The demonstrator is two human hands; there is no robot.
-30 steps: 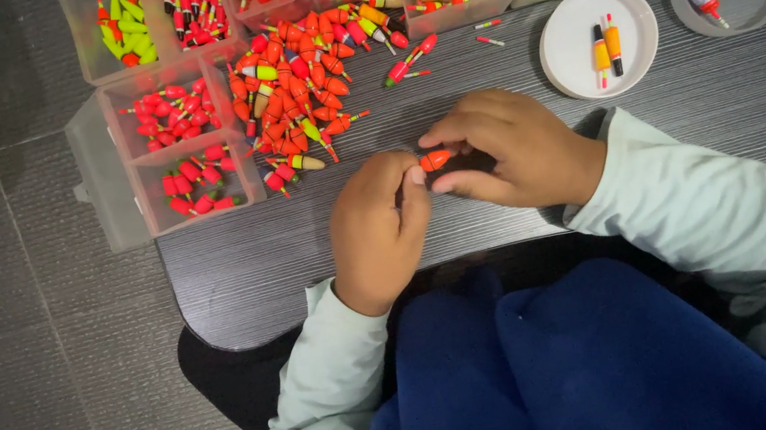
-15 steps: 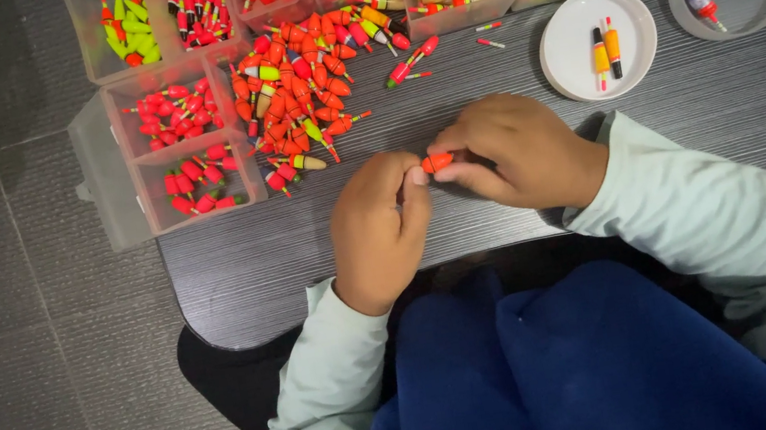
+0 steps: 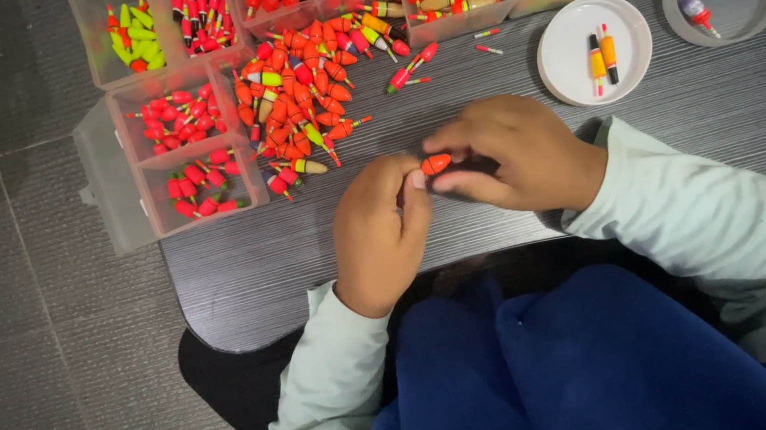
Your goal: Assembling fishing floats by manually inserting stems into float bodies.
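Small orange oval plastic float (image 3: 436, 164) — pinched between left hand (image 3: 379, 236) and right hand (image 3: 521, 154) fingertips, long axis crosswise, mid-worktop (image 3: 692, 113).

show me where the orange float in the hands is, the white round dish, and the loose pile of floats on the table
orange float (image 3: 436, 164), head view, on its rounded body between both hands' fingertips.
white round dish (image 3: 566, 51), head view, on its bare left inner surface.
loose pile of floats (image 3: 300, 101), head view, on the pile's middle.

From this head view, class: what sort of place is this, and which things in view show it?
Probably a small sorting or assembly station for fishing floats: a pile of orange floats on a dark table, clear bins of sorted floats, and both hands on one float.
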